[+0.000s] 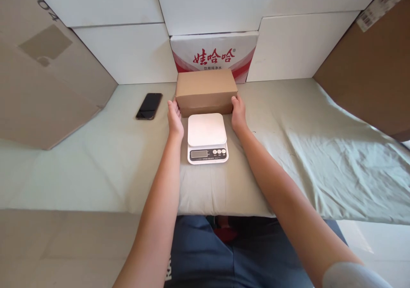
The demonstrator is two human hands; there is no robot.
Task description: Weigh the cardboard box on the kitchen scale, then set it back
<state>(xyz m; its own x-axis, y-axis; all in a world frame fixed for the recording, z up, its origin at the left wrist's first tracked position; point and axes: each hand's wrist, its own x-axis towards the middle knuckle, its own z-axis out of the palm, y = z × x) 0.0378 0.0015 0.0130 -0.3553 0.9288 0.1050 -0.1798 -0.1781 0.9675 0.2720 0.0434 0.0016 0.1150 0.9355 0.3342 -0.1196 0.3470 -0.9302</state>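
Observation:
A closed brown cardboard box (205,91) rests on the pale green cloth (288,151) at the middle back. My left hand (174,118) presses flat against the box's left end. My right hand (238,113) presses against its right end, so both hands clasp the box between them. Just in front of the box, between my forearms, stands a white kitchen scale (206,137) with an empty platform, a small display and three buttons.
A black phone (149,106) lies face up left of the box. Behind the box leans a white and red carton (214,54) with Chinese print. White panels line the back; brown cardboard sheets (41,79) stand at left and right.

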